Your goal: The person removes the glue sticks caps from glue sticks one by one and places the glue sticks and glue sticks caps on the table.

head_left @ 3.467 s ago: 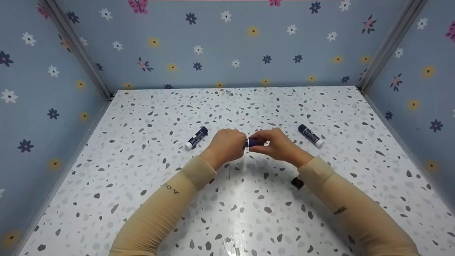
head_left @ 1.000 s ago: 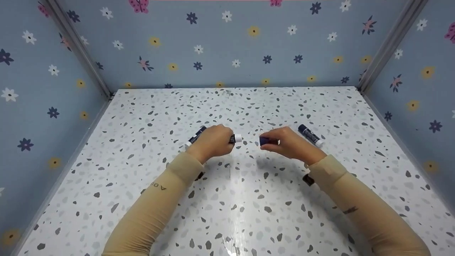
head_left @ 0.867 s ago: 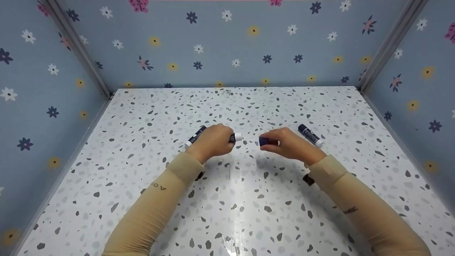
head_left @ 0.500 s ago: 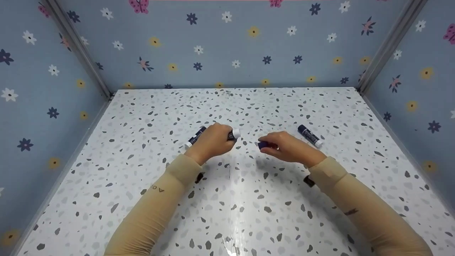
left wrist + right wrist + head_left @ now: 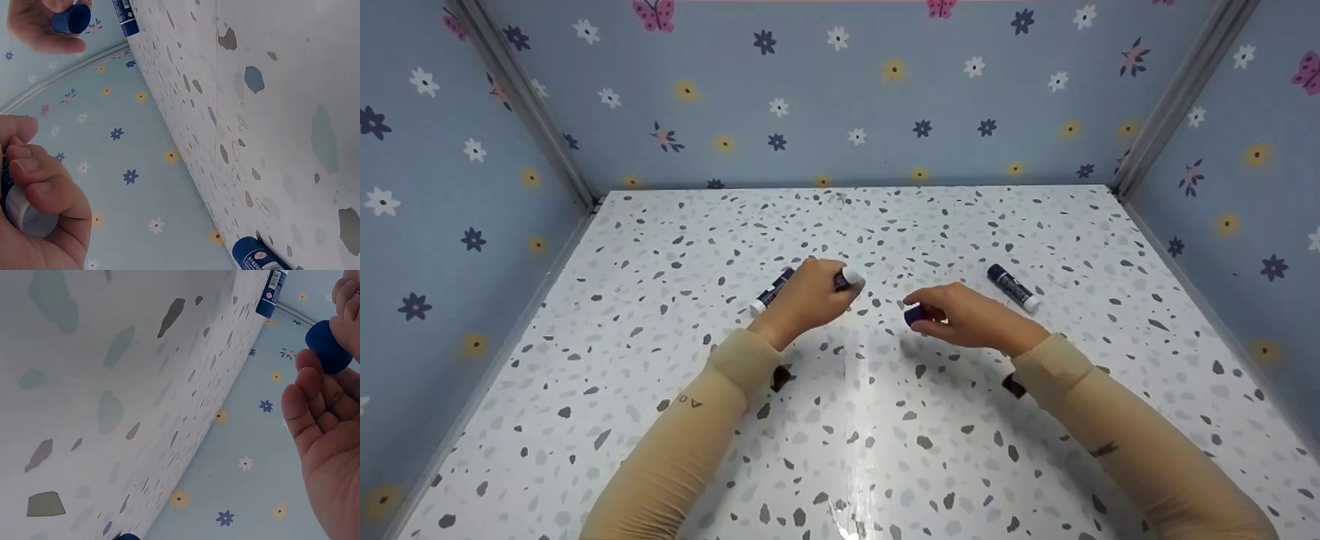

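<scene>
My left hand [image 5: 810, 300] grips an uncapped glue stick [image 5: 841, 280], its white end poking out past the thumb side. In the left wrist view, curled fingers wrap the same glue stick [image 5: 38, 218], and its dark label is mostly hidden by them. A short gap to the right, my right hand [image 5: 971, 319] pinches a dark blue cap [image 5: 914, 315] between thumb and fingers. The hollow mouth of the cap [image 5: 72, 19] shows in the left wrist view, while the right wrist view shows the rounded closed end of the cap [image 5: 326, 346]. Both hands are above the speckled table.
A capped glue stick [image 5: 772, 291] lies partly behind my left hand. Another glue stick [image 5: 1012, 287] lies beyond my right hand. Flower-patterned panels [image 5: 840, 90] enclose the white speckled tabletop [image 5: 855, 450] at the back and both sides.
The hands were together on the glue stick; the cap came off and the hands parted. Over the last second the stick's white end has tilted upward, and the right hand has lowered slightly, turning the cap.
</scene>
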Motion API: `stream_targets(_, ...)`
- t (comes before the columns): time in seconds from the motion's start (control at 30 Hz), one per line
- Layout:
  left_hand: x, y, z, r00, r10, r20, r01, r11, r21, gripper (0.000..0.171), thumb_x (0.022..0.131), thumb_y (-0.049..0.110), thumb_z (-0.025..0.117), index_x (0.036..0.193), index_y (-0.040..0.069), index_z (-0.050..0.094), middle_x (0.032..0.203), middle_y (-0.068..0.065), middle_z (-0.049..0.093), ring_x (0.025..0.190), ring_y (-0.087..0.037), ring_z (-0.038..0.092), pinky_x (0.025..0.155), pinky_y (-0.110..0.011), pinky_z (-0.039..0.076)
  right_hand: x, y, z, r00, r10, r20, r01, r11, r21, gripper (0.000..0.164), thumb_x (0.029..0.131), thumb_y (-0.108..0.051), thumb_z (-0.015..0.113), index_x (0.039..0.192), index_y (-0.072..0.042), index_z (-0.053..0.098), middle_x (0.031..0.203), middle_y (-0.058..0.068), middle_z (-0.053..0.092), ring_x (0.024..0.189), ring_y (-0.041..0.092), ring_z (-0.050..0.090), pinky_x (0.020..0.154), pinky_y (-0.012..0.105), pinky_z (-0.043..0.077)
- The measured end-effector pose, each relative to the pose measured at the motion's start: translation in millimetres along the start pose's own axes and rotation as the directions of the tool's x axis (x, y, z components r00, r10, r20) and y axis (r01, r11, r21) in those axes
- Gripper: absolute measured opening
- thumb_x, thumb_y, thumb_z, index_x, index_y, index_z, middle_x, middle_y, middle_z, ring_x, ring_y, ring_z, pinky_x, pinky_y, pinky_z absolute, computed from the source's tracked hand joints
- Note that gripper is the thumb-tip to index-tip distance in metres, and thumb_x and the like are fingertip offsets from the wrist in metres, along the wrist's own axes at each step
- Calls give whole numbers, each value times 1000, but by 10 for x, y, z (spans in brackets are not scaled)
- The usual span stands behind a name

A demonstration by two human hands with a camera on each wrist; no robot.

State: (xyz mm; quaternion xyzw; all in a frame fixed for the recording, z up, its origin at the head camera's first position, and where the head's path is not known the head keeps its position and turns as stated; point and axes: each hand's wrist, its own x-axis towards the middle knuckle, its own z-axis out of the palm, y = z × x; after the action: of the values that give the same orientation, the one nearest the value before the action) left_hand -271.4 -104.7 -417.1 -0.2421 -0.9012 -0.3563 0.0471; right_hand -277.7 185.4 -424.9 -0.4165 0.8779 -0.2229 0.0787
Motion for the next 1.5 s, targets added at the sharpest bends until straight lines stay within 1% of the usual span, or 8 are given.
stream_targets(0.2,-19,-7,12,999,-23,-23,20,994,-107,40,105,23,71,71,18,51,68,2,52,60,-13,45,63,-31,43,-29,20,37,1000,-10,-21,10,1000,13,27,103,-16,76,125,0,68,93,7,72,80,11,60,74,30,54)
stream_targets(0.4,-46,-13,26,998,-59,-26,52,978,-204,41,106,25,72,72,18,49,67,3,49,61,-13,43,63,-31,42,-52,27,72,1000,-19,-8,19,1000,2,20,102,-16,77,117,-4,70,94,6,72,81,11,62,75,32,55)
stream_targets(0.57,-62,-14,39,998,-57,-28,49,972,-229,38,105,25,72,74,17,51,69,3,50,62,-13,44,63,-31,43,-58,28,100,999,-11,31,11,1000,10,20,102,-16,77,116,-3,73,103,8,77,91,16,71,83,37,62)
stream_targets(0.7,-77,-9,41,998,-51,-28,42,970,-239,34,106,25,71,78,15,54,71,2,51,63,-14,46,64,-31,44,-58,40,132,998,-16,54,14,1000,26,18,101,-13,78,115,-4,74,105,8,78,95,17,73,87,39,64)
stream_targets(0.9,-92,-7,30,998,-59,-1,56,962,-266,28,107,27,69,86,13,57,77,1,53,68,-15,48,67,-32,45,-61,60,193,996,-33,85,30,999,36,12,99,-11,79,109,-6,75,101,5,78,91,13,72,86,37,63)
stream_targets(1.23,-108,-16,41,999,-34,28,41,952,-304,17,107,23,62,97,12,55,83,-1,54,72,-16,48,70,-34,44,-63,56,234,990,4,138,-4,1000,0,12,98,-14,81,109,-9,78,99,2,79,85,8,68,81,32,60)
stream_targets(1.43,-116,-10,49,998,-9,65,32,934,-356,13,108,22,54,101,12,49,84,-2,50,74,-18,45,72,-35,41,-77,58,260,987,15,163,-15,1000,-1,10,99,-15,81,107,-11,78,97,-1,78,83,6,66,79,30,59)
stream_targets(1.5,-116,-11,45,997,-2,76,31,928,-372,11,108,21,52,104,11,49,86,-4,51,76,-18,46,73,-36,42,-82,57,261,986,14,166,-13,1000,-7,10,98,-16,81,107,-11,77,96,-1,78,82,6,66,79,30,59)
